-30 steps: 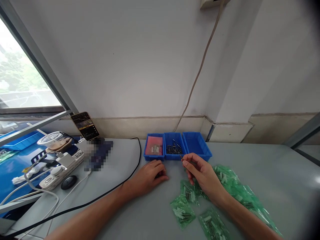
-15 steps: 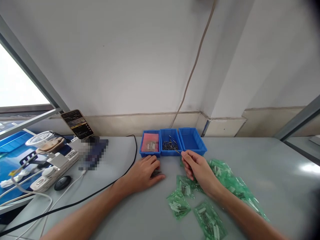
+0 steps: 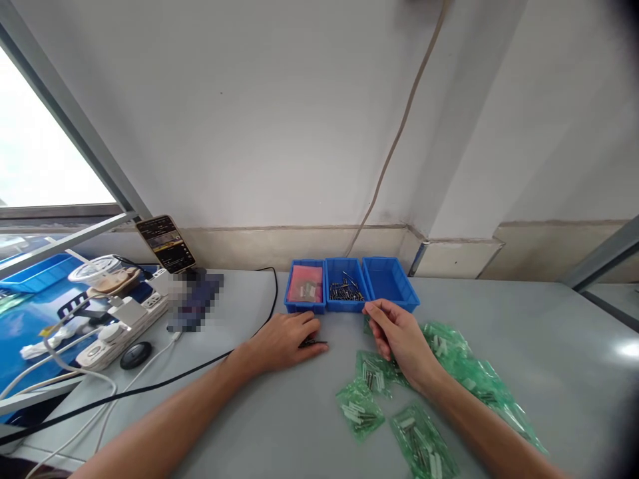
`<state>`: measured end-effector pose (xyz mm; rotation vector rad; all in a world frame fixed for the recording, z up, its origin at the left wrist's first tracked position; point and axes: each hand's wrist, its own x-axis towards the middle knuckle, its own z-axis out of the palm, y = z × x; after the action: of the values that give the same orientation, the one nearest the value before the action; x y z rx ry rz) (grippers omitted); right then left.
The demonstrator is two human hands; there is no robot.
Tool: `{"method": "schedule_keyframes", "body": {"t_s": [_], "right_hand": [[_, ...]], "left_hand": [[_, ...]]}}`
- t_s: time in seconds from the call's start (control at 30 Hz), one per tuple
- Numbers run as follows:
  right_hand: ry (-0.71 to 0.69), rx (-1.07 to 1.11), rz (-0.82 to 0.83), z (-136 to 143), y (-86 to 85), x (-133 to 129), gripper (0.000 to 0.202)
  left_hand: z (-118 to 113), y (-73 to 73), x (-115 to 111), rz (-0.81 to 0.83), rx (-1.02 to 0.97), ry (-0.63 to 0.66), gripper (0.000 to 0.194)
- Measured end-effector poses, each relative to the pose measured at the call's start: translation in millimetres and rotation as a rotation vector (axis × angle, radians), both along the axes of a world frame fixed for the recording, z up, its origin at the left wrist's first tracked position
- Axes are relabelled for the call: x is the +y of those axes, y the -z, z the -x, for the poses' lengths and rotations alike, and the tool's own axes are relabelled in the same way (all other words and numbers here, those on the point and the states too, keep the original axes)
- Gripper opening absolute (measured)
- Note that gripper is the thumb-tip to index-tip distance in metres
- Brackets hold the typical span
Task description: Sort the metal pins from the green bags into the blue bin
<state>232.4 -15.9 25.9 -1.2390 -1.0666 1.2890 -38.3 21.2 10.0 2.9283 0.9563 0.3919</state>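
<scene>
My left hand [image 3: 287,339] rests on the grey table in front of the left blue bin [image 3: 305,308], its fingers curled round some dark screws [image 3: 314,342]. My right hand [image 3: 399,336] is in a pinch in front of the right blue bin [image 3: 392,279]; what its fingertips hold, if anything, is too small to make out. A pink packet [image 3: 305,283] lies in the left bin. Loose screws [image 3: 347,290] fill part of the middle bin [image 3: 346,307]. Green bags [image 3: 360,407] of white plugs and screws lie below and beside my right hand.
More green bags [image 3: 479,379] spread along my right forearm. At the left are a phone on a stand [image 3: 166,243], a power strip [image 3: 122,336], a black mouse [image 3: 136,355] and white cables. A black cable [image 3: 180,372] passes by my left forearm. A wall stands behind the bins.
The view has shifted slightly, so the scene sits a little further right. The thin screw seen earlier at my right fingertips no longer shows. My left hand stays by the left bin.
</scene>
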Motion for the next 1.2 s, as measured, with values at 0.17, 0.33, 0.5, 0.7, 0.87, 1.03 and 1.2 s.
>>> {"method": "schedule_keyframes", "body": {"t_s": [0.17, 0.33, 0.5, 0.7, 0.87, 1.03, 1.2], "right_hand": [[-0.031, -0.109, -0.067, -1.1, 0.9, -2.2, 0.049], [-0.117, -0.560, -0.315, -1.4, 6.8, -6.4, 0.024], [-0.266, -0.857, -0.526, 0.4, 4.7, -11.6, 0.016], [-0.352, -0.995, -0.568, 3.3, 4.9, -11.8, 0.009], [-0.392, -1.008, -0.588, 5.2, 6.7, -11.9, 0.014], [-0.401, -1.031, -0.603, 6.7, 6.5, -12.8, 0.015], [-0.410, -1.063, -0.582, 8.9, 5.3, -13.6, 0.016]], "left_hand": [[-4.1, 0.2, -1.1, 0.098, -0.090, -0.005, 0.031], [-11.2, -1.1, -1.7, 0.160, -0.149, -0.016, 0.030], [-16.6, -1.5, -3.5, 0.212, -0.210, -0.019, 0.027], [-20.5, 2.5, -6.0, 0.223, -0.239, -0.009, 0.021], [-22.5, 5.7, -6.4, 0.185, -0.245, 0.017, 0.019], [-23.9, 3.0, -7.3, 0.170, -0.243, 0.012, 0.018], [-22.9, 3.9, -6.8, 0.165, -0.253, 0.025, 0.025]]}}
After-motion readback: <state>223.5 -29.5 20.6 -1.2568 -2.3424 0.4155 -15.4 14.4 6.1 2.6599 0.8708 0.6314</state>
